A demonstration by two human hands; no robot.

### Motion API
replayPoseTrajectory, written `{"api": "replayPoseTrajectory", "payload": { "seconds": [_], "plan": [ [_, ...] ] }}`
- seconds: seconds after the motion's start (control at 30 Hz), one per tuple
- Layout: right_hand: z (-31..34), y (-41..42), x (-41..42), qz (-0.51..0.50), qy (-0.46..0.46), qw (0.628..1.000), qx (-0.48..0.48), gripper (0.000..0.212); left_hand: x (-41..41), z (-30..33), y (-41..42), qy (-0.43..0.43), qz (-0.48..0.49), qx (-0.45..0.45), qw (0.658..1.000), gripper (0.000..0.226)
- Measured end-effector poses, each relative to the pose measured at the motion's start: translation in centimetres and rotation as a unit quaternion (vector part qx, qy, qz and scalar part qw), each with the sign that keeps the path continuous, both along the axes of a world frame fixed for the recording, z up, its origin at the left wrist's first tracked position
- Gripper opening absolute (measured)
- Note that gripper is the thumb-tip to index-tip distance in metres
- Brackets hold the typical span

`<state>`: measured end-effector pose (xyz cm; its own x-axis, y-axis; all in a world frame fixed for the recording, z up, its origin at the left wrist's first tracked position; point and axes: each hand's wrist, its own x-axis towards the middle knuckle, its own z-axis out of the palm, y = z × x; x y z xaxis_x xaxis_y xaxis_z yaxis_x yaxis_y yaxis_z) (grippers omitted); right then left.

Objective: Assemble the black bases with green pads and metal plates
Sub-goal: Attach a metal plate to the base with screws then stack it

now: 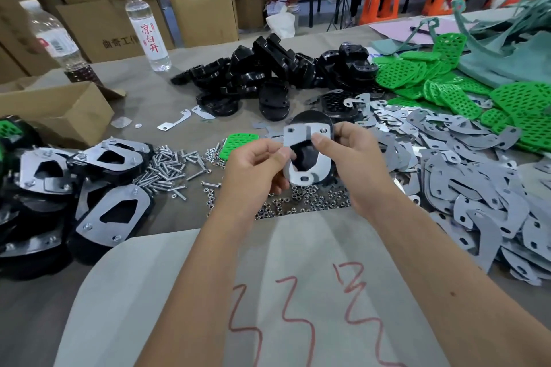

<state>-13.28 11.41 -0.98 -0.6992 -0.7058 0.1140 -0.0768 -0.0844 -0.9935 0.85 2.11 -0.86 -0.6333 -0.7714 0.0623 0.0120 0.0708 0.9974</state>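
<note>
Head view, worktop (167, 211) w/ parts spread across it. Centre: both hands are holding one black base (310, 158) raised above the worktop, a metal plate (295, 140) lying against its facing side w/ a screw head showing at the plate's upper right corner. Left hand (256, 167) is gripping the assembly's left edge, fingers curled behind and thumb pressing on the plate; right hand (351, 158) is pinching the right edge, thumb on the front near the plate's top. Far centre: pile of loose black bases (268, 74). Far right: heap of perforated green pads (441, 80); one single green pad (238, 143) is lying just left of the left hand. Right: large spread of grey metal plates (465, 176). Near centre, under the hands: loose screws (170, 170) at left, small nuts (301, 202) at right. Left: stack of finished assemblies (89, 188), plates facing up. Far left: open cardboard box (59, 116) and two water bottles, the taller bottle (146, 27) standing upright. Near: pale sheet (208, 292) w/ red scribbles under the forearms.
</note>
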Motion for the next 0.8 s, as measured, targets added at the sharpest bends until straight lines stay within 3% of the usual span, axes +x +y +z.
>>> {"api": "replayPoseTrajectory", "payload": {
  "seconds": [0.17,0.3,0.5,0.67,0.8],
  "plan": [
    [0.1,0.0,0.4,0.012,0.025,1.0,0.004,0.026,-0.4,-0.5,0.3,-0.028,0.039,-0.011,0.999,0.029],
    [0.0,0.0,0.5,0.021,0.022,1.0,-0.001,0.022,-0.5,-0.4,0.6,-0.039,0.062,-0.032,0.997,0.038],
    [-0.2,0.0,0.7,0.045,0.02,0.999,0.001,0.017,-0.2,-0.3,0.6,-0.115,0.134,-0.218,0.96,0.044],
    [-0.2,-0.1,0.6,0.045,-0.001,0.999,-0.011,0.016,0.1,-0.4,-0.4,-0.103,0.162,-0.21,0.959,0.025],
    [-0.2,0.0,0.5,0.043,-0.014,0.999,-0.015,0.019,0.3,-0.5,-0.9,-0.067,0.107,-0.154,0.98,0.02]
  ]
}}
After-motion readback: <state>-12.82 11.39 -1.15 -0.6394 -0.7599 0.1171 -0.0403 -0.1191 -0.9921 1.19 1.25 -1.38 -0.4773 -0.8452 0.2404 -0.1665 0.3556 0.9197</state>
